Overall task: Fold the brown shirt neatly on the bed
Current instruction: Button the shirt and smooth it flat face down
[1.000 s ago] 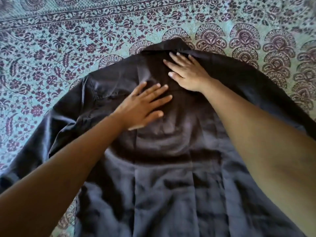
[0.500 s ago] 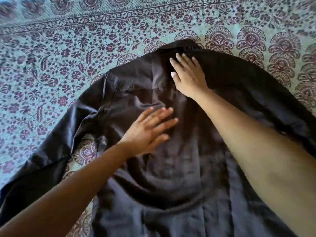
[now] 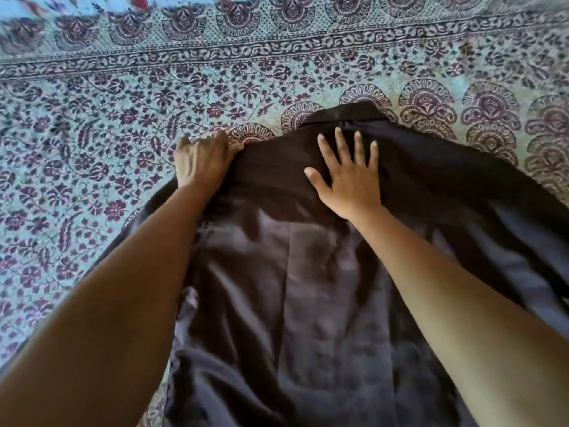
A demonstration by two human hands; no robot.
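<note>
Lying across the near half of the bed, the dark brown, smooth-woven shirt [image 3: 308, 303] is spread back-up with its collar [image 3: 341, 117] pointing away from the person and its lower part running off the bottom of the view. The left hand [image 3: 201, 161] is curled at the shirt's left shoulder edge, its fingers closed on the fabric there, right where cloth meets bedspread. The right hand [image 3: 351, 177] lies flat on the upper back just below the collar, fingers spread wide, pressing down and holding nothing. Both bare forearms reach in from the bottom corners.

To the left of the shirt the bed is uncovered all the way to the frame's edge, and a broad band stays free beyond the collar as well. On the right the shirt's other side drapes outward to the frame's edge, leaving only a strip of bedspread visible above it. The pale turquoise cotton bedspread [image 3: 92, 149] is printed with maroon flowers, a row of fan-shaped motifs and a leafy border band [image 3: 277, 47] near the far side. Nothing of the room beyond the bed can be seen.
</note>
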